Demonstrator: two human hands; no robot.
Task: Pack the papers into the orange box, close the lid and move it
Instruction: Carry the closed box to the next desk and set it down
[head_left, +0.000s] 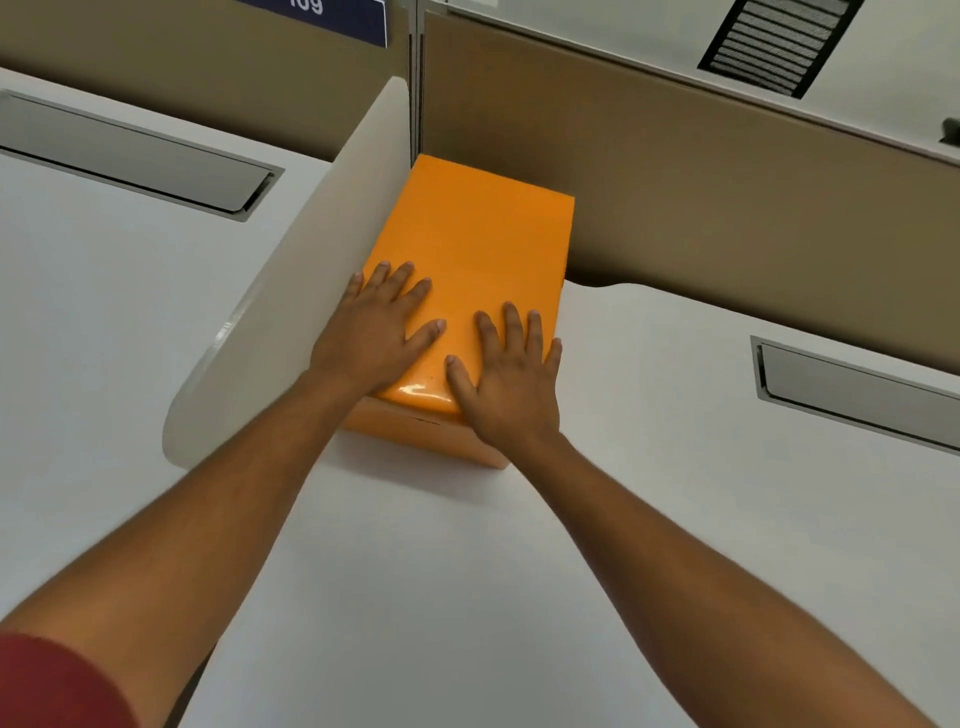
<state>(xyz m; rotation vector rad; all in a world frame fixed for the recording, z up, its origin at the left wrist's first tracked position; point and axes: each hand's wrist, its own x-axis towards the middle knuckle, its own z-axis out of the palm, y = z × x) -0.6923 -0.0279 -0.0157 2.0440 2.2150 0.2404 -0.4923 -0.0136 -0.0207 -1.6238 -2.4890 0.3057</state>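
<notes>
Neither grip closes on anything: the left hand (371, 340) and right hand (511, 382) lie flat, fingers spread, pressing the near end of the lid (467, 260). The orange box (415, 434) sits on the white bench (415, 571) beside a divider (311, 260). No papers show; packing and closing look done, moving remains.

Readable text, one item: white digits on a dark blue sign (332, 18) at 11 o'clock, top edge of view, mounted on the tan partition panel (208, 78). The digits are cropped by the frame; only the lower halves show, apparently "109", the reading not certain. No other lettering, brand, label or number legible on any surface in view.
</notes>
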